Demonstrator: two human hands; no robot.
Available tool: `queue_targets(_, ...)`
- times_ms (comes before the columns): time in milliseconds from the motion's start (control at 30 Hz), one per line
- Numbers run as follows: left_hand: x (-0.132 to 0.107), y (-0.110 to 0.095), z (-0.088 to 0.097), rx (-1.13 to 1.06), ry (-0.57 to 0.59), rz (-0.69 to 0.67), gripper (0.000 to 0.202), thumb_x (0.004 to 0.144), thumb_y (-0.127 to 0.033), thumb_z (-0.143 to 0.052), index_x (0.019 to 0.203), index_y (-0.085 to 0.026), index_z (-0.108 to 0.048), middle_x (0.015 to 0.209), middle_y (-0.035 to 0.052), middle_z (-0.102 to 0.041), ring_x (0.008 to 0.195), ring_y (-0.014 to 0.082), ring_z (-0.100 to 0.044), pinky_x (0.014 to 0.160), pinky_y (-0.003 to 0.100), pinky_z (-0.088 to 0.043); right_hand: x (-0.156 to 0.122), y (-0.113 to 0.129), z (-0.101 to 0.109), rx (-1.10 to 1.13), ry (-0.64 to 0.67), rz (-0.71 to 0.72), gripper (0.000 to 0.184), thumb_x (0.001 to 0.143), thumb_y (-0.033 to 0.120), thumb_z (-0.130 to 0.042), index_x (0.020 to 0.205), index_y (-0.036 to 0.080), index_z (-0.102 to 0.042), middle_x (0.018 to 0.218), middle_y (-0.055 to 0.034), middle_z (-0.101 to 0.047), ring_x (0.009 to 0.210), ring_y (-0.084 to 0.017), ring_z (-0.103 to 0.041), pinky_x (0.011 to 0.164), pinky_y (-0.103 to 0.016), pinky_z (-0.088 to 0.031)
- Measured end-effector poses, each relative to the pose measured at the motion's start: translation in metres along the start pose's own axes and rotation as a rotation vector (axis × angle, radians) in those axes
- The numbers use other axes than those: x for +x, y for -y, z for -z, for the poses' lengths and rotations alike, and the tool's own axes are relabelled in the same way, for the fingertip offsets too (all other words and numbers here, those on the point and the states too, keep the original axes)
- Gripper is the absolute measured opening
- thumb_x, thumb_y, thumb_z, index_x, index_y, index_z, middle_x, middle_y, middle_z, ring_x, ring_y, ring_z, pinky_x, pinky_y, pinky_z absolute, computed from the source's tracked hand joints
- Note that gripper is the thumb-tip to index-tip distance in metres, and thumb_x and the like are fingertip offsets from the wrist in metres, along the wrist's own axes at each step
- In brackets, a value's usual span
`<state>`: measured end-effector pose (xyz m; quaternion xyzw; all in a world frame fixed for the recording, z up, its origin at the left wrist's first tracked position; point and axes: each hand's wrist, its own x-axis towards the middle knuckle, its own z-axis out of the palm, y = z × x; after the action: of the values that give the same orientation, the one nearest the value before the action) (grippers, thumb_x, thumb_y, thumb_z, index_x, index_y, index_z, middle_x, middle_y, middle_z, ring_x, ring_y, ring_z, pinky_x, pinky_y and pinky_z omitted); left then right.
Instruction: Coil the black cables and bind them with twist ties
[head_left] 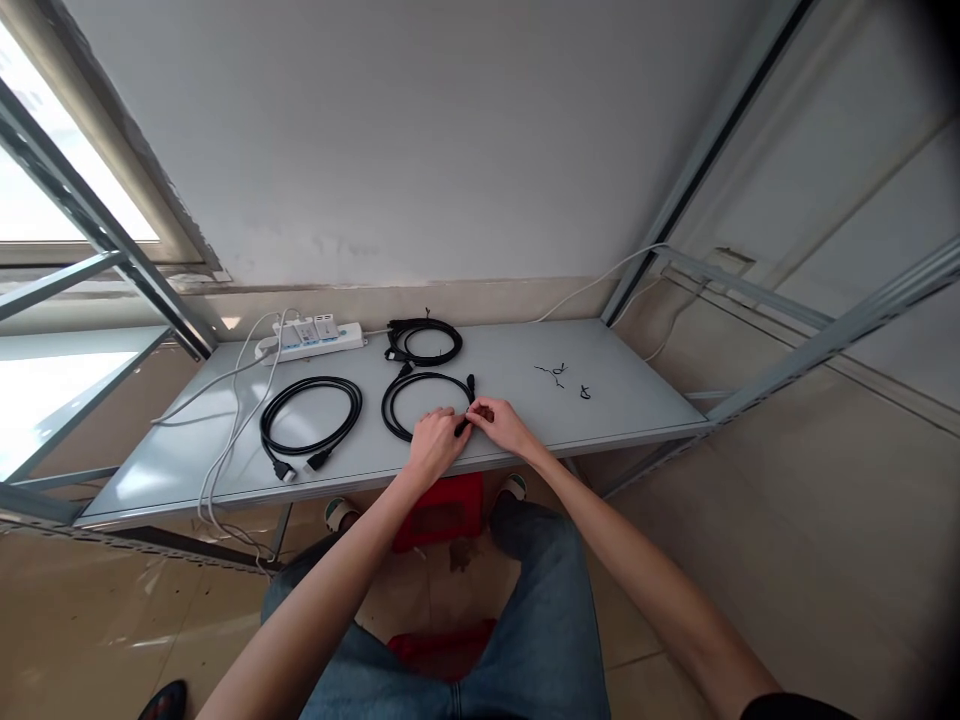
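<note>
A coiled black cable (405,395) lies at the middle of the grey shelf (637,400). My left hand (436,443) and my right hand (504,423) meet at the near right side of that coil, fingers pinched on the cable where it crosses. Whether a thin tie is between the fingers is too small to tell. A second black coil (311,420) with two plugs lies to the left. A third, smaller coil (424,342) lies behind, near the wall.
A white power strip (311,340) with white leads sits at the back left. Small black twist ties (559,375) lie on the right part of the shelf. Metal rack posts (705,150) stand at both sides. A red stool (442,510) is under my knees.
</note>
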<state>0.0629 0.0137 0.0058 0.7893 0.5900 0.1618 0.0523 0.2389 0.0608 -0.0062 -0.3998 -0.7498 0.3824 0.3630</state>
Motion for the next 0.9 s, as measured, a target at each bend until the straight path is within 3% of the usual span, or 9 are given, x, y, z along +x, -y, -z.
queue_targets(267,0.002,0.0031,-0.0032,-0.067,-0.002,0.048,0.026,0.103,-0.041,-0.053,0.107,-0.022,-0.071,0.105,0.0065,-0.072,0.096,0.0217,-0.068,0.08,0.031,-0.045,-0.0034,0.0045,0.0007,-0.031,0.008,0.07,0.018,0.102,0.037,-0.043,0.09,0.025,-0.046,0.064,0.0057,-0.05,0.062,-0.016,-0.049,0.068,-0.028,-0.043)
queue_targets(567,0.0028,0.0033,-0.0039,-0.1,-0.025,0.066,0.023,0.102,-0.041,-0.054,0.102,-0.022,-0.066,0.099,0.0055,-0.074,0.089,0.0219,-0.068,0.072,0.03,-0.041,-0.007,0.006,-0.0046,-0.153,0.0,0.149,0.014,0.102,0.027,-0.035,0.09,0.025,-0.042,0.078,0.0023,-0.051,0.069,-0.016,-0.047,0.07,-0.028,-0.041)
queue_targets(900,0.0014,-0.0006,-0.0045,-0.004,-0.01,0.011,0.017,0.104,-0.035,-0.051,0.107,-0.022,-0.062,0.107,0.0074,-0.072,0.104,0.0246,-0.068,0.086,0.034,-0.046,-0.0003,0.0035,-0.0071,-0.142,0.007,0.091,0.012,0.1,0.029,-0.04,0.089,0.025,-0.042,0.069,0.0047,-0.049,0.063,-0.016,-0.045,0.065,-0.028,-0.038)
